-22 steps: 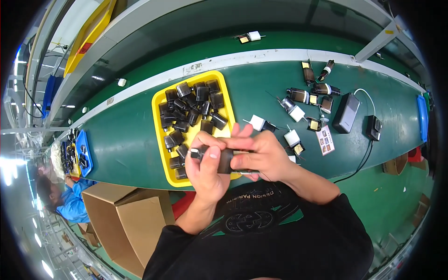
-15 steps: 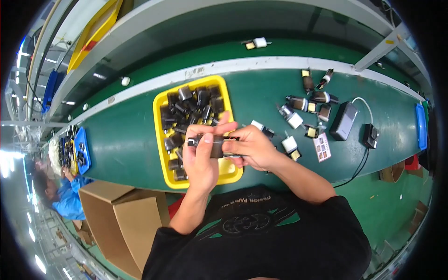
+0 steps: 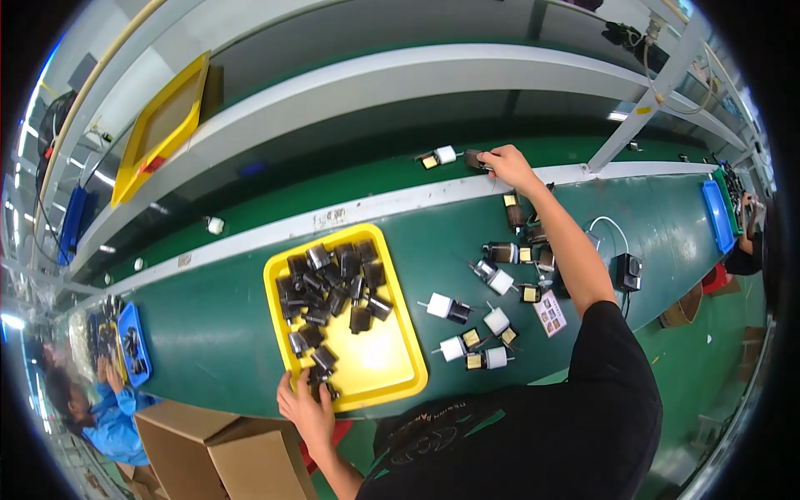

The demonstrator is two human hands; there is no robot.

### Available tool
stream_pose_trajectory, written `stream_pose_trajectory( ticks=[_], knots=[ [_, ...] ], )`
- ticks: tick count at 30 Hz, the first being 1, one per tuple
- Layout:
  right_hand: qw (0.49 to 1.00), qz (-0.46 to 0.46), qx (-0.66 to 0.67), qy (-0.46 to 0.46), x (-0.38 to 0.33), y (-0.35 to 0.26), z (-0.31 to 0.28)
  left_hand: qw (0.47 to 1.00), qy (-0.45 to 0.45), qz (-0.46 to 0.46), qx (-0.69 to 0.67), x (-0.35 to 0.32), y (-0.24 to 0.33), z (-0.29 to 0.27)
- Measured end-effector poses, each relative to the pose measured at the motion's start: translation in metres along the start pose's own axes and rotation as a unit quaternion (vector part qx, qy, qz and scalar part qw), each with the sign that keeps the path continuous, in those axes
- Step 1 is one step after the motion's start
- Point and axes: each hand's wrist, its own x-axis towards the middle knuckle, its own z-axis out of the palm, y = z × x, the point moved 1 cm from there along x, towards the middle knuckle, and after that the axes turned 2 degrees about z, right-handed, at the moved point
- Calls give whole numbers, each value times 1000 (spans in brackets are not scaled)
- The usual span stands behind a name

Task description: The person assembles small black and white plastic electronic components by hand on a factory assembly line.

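My right hand [image 3: 505, 165] reaches far over the bench rail. Its fingers are closed on a small, dark, boxy plastic part [image 3: 476, 159], held above the green strip beyond the rail. Near it on that strip lies a white-and-black part [image 3: 443, 156]. My left hand [image 3: 307, 407] is at the near left corner of the yellow tray [image 3: 414, 354], fingers apart, touching or just over the dark boxy parts [image 3: 323, 360] there. Many more such parts fill the tray's left and far areas. White-and-black parts [image 3: 450, 307] with thin pins lie scattered right of the tray.
A printed card [image 3: 550, 314] and a black device with a cable [image 3: 629, 271] lie to the right. Blue trays [image 3: 717, 218] stand at the bench's ends. An open cardboard box [image 3: 187, 446] is at the near left, and co-workers sit at both sides. Metal frame bars cross above.
My hands were together over the tray, holding a dark part. They have parted: the right has gone forward over the rail with a dark part, the left down to the tray's near corner.
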Motion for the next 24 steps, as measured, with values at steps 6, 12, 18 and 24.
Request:
stream_pose_trajectory(
  ticks=[6, 12, 18, 24],
  knots=[
    [839, -196, -307, 404, 25, 51, -14, 999, 6, -16, 32, 1, -3, 7],
    [953, -112, -171, 222, 1, -12, -5, 998, -9, 29, 56, 18, -1, 2],
    [976, -45, -208, 56, 20, -43, 61, 978, 69, 170, 101, 30, -22, 1],
    [963, -11, -258, 82, 42, -21, 102, 979, 45, -16, -199, 30, 0, -3]
  ],
)
